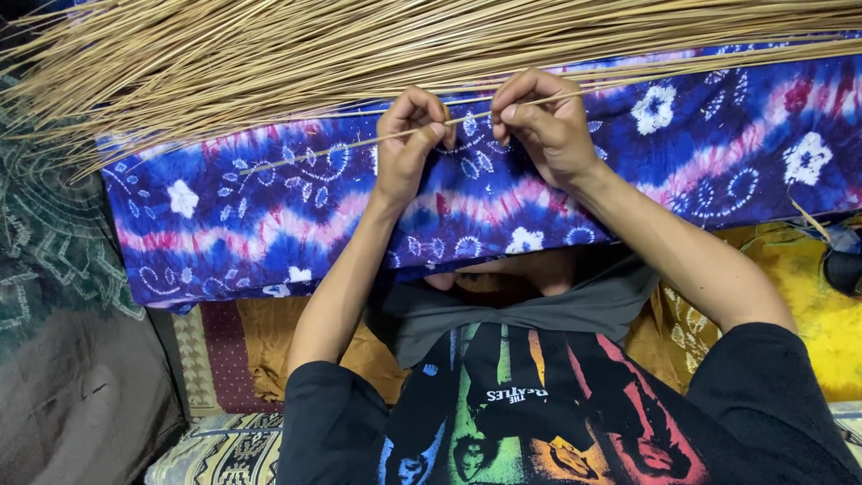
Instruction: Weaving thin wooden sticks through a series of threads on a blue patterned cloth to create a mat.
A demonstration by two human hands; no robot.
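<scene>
Both my hands pinch one thin tan stick that runs slantwise over a blue, purple and pink tie-dye cloth. My left hand grips it with thumb and fingers near its left part. My right hand holds it a little further right, fingers curled over it. A large bundle of the same long tan sticks lies across the top of the view, just beyond my hands, fanning out towards the left.
A green patterned cloth lies at the left over a grey surface. Yellow fabric and a dark round object sit at the right. A patterned mat shows at the bottom left.
</scene>
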